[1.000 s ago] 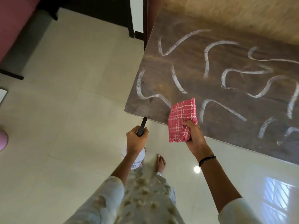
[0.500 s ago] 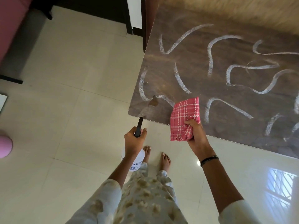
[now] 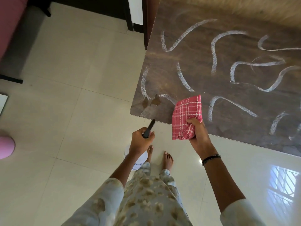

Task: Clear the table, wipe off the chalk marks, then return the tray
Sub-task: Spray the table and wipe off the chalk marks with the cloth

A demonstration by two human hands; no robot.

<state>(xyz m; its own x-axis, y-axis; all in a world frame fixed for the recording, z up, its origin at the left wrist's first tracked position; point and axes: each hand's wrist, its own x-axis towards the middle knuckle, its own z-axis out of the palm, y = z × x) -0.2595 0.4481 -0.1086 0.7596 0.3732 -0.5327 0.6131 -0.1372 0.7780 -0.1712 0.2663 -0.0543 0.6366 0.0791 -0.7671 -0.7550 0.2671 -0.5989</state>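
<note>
So the dark wood surface (image 3: pixel 244 98) is covered in white chalk marks (image 3: pixel 215 51), curvy squiggles all over the top, none of them wiped yet as far as I can see. Near the front left corner there are a couple of small wet blotches (image 3: pixel 151 101) sitting right on one of the chalk lines.

The right hand (image 3: pixel 197 134) has its fingers curled round a folded pink checked cloth (image 3: pixel 187 115), gripping the lower end. The cloth hangs over the near edge of the surface, its upper part over the wood just beside a chalk curve (can't tell if it's actually pressing down or just hovering).

The left hand (image 3: pixel 140 141) is wrapped round the black head of a spray bottle (image 3: pixel 138 162), the nozzle pointing up toward the corner with the wet spots. The white bottle body pokes out below the hand, with some print I can't read.

Down below: bare feet (image 3: pixel 167 160) on the cream tile floor (image 3: pixel 73 111) and patterned trousers. A pink rounded thing (image 3: pixel 6 147) sits at the left edge, cut off. No tray in view.
</note>
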